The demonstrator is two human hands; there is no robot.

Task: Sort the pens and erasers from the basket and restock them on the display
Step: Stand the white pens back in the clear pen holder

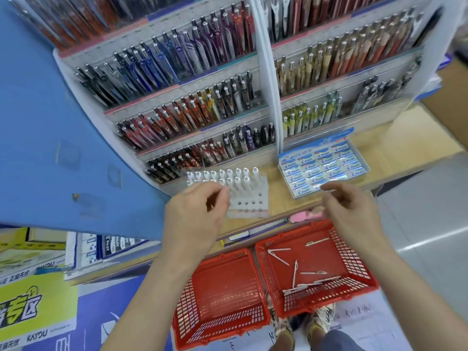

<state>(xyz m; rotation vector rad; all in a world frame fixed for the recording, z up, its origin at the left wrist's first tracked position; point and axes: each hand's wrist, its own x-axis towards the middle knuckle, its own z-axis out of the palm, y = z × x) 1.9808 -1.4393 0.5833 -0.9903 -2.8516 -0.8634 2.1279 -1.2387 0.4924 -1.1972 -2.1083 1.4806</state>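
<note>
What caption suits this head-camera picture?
Left hand by a white holed pen stand, right hand by a blue-and-white eraser box, above a red plastic basket of white pens.

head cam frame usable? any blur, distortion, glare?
Head view: the wide lens bends the pen display uprights and shelves. The left hand and right hand are motion-smeared at the fingers, so grip is unreadable. The white pens in the right red basket are soft. The Pilot erasers have legible labels. There is a glare streak on the floor.
</note>
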